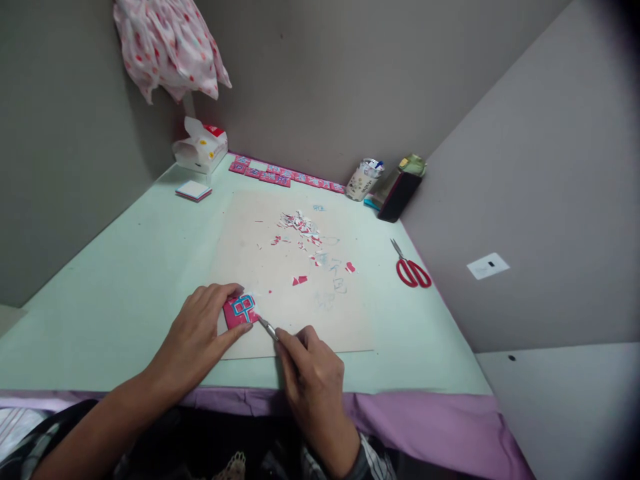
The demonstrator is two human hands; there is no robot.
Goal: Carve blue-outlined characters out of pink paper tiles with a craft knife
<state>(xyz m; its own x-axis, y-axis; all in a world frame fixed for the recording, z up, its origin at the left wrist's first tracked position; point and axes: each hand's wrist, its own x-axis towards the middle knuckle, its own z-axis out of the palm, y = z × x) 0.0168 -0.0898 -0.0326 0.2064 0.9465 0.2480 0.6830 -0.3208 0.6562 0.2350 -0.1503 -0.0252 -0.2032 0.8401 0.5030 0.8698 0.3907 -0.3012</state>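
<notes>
The bare left hand (pixel 200 323) lies low with its back up, fingers (pixel 215 293) reaching forward and bent inward at the tips, while the thumb (pixel 233 337) stretches out apart from them. The bare left forearm (pixel 120 410) slants up from the lower left. The bare right hand (pixel 317 367) is turned on its side, thumb and forefinger (pixel 294 343) pinched together, other fingers curled; the right wrist (pixel 340 437) meets a dark, white-striped fabric sleeve (pixel 376 459).

Dark, pale-striped sleeves (pixel 374 460) accompany black clothing (pixel 160 445) and beige scalloped lace (pixel 234 466)
</notes>
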